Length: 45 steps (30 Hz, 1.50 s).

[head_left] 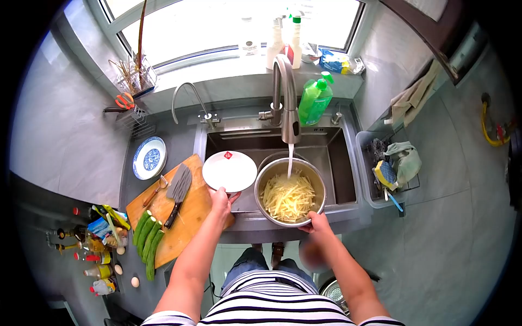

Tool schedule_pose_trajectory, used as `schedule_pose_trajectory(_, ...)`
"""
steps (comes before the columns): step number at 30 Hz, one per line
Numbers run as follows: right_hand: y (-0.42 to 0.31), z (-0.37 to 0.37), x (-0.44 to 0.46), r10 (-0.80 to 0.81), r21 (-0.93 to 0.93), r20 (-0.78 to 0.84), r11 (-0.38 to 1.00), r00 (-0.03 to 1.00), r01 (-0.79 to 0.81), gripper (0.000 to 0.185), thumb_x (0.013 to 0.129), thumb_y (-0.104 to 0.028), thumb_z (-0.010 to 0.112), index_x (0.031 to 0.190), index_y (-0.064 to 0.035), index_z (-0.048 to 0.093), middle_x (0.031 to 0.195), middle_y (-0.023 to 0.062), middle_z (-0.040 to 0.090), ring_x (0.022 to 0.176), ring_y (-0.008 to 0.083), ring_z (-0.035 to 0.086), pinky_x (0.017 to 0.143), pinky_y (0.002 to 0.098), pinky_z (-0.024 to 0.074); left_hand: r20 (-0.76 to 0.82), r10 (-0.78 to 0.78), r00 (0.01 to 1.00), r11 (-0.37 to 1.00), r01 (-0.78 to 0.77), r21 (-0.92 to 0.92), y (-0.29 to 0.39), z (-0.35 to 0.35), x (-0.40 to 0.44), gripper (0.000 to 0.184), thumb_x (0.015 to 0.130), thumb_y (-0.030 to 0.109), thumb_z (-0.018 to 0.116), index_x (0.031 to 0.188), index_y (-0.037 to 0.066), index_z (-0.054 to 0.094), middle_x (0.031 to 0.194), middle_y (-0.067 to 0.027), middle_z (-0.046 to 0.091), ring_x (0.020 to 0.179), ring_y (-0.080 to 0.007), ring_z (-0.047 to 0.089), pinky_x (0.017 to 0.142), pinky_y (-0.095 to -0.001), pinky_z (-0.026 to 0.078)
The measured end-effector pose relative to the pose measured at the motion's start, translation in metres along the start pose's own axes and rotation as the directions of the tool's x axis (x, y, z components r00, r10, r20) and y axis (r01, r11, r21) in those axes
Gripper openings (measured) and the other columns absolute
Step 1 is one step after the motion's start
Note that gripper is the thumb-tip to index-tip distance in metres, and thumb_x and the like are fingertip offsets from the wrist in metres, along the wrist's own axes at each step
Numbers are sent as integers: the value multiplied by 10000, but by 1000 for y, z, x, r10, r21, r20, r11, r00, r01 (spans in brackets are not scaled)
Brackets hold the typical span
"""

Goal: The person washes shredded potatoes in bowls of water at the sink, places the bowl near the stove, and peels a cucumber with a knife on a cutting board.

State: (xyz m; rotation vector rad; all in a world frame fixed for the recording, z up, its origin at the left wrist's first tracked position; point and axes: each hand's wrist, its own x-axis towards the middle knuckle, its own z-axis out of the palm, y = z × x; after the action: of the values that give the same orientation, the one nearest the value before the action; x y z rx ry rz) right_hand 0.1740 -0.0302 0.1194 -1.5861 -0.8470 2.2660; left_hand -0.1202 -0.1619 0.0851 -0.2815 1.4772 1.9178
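Note:
My left hand grips the near edge of a white plate with a red mark at its far rim. The plate is over the left part of the sink. My right hand is closed on the near right rim of a metal bowl. Pale yellow cut strips, perhaps potato, fill much of the bowl. Water runs from the faucet down into it. Another round metal vessel shows partly behind the bowl; the rest of it is hidden.
Left of the sink, a cutting board bears a cleaver-like knife, a peeler and several green cucumber-like vegetables. Beyond it sits a blue-patterned dish. Green soap bottle stands behind the sink; a plastic bin with sponges is at right.

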Motion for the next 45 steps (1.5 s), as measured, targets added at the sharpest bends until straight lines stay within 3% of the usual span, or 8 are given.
schedule_pose_trajectory(6, -12, 19, -20, 6, -30, -63, 1000, 998, -7, 528, 804, -42, 459, 1318, -76, 345, 1138, 164, 573, 890, 282, 653, 665, 449, 589, -39, -48, 998, 985, 54, 165, -17, 19, 60, 709, 817, -54, 305, 1409, 259, 75, 1424, -166, 220, 1205, -410, 433, 781, -614, 523)
schedule_pose_trajectory(8, 6, 12, -8, -131, -83, -32, 988, 991, 128, 528, 797, -38, 462, 1311, -73, 349, 1129, 166, 575, 881, 284, 654, 660, 441, 590, -78, -71, 994, 979, 85, 187, -26, 19, 80, 713, 815, -62, 315, 1415, 244, 82, 1423, -156, 224, 1221, -396, 420, 764, -606, 530)
schedule_pose_trajectory(14, 4, 22, -6, -27, 141, -113, 989, 993, 43, 496, 785, -30, 461, 1274, -32, 376, 1097, 176, 580, 856, 295, 658, 636, 437, 593, -136, -169, 976, 967, 192, 171, -23, 24, 99, 728, 802, -68, 318, 1417, 242, 83, 1411, -159, 250, 1188, -382, 457, 747, -576, 542)
schedule_pose_trajectory(17, 10, 25, -4, -36, 155, -112, 986, 993, 53, 480, 788, -27, 456, 1263, -15, 385, 1091, 175, 580, 870, 297, 654, 648, 444, 594, -14, -121, 993, 961, 121, 249, -2, 15, 78, 721, 799, -58, 305, 1416, 241, 84, 1399, -165, 266, 1171, -376, 473, 732, -559, 549)
schedule_pose_trajectory(25, 4, 55, -6, -75, 153, -90, 984, 993, 88, 427, 785, -20, 470, 1211, 7, 450, 1071, 163, 594, 891, 297, 645, 651, 443, 585, 90, -38, 995, 997, 44, -67, 42, -17, 39, 680, 820, -24, 297, 1411, 242, 93, 1349, -174, 337, 1067, -358, 551, 667, -497, 580)
schedule_pose_trajectory(28, 3, 56, 1, -40, 186, -74, 981, 996, 53, 388, 784, -21, 491, 1171, 12, 479, 1054, 161, 600, 901, 293, 638, 672, 448, 578, 98, -5, 995, 998, 12, -66, 61, -29, 36, 684, 826, -31, 292, 1420, 240, 92, 1366, -184, 334, 1126, -377, 525, 762, -534, 569)
schedule_pose_trajectory(38, -12, 101, 6, -22, 164, 14, 986, 1000, 19, 496, 783, -1, 463, 1273, -36, 397, 1122, 163, 572, 865, 295, 640, 616, 432, 581, -115, 95, 989, 958, -122, -259, 95, -64, 55, 672, 822, -38, 296, 1388, 280, 123, 1376, -151, 300, 1144, -367, 503, 737, -542, 566)
schedule_pose_trajectory(45, -11, 120, 10, -55, 96, 46, 994, 997, 50, 467, 786, 12, 454, 1248, 3, 385, 1133, 208, 543, 951, 341, 617, 714, 496, 581, -168, 74, 983, 937, -126, -326, 87, -73, 46, 670, 839, -35, 317, 1386, 305, 133, 1397, -126, 266, 1211, -362, 434, 767, -568, 549)
